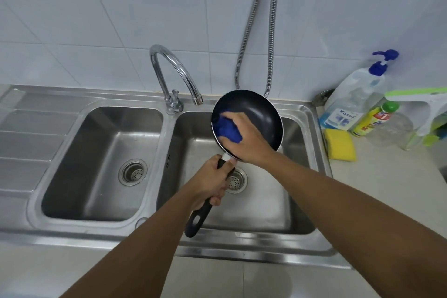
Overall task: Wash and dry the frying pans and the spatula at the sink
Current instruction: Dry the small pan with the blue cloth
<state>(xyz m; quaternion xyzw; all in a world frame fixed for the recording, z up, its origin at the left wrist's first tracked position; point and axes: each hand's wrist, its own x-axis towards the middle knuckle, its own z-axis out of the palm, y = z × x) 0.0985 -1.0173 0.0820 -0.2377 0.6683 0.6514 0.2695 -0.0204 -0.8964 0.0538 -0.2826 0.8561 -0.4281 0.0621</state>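
Mid-task, it seems: one frying pan (261,113) held tilted above the right basin of the sink (242,247), left hand (210,184) in a clenched grip round its black handle (204,211), right hand (244,138) grasping a blue cloth (227,129) pressed inside the pan. Tap (176,72) dry, no suds seen, so probably drying. No second pan or spatula in view, likely still to do. Just beyond the right grip, the basin's back rim and hoses (271,55); right of it, a yellow sponge (339,144) and bottles (350,104) on the surface (387,189). Open room below both grips.
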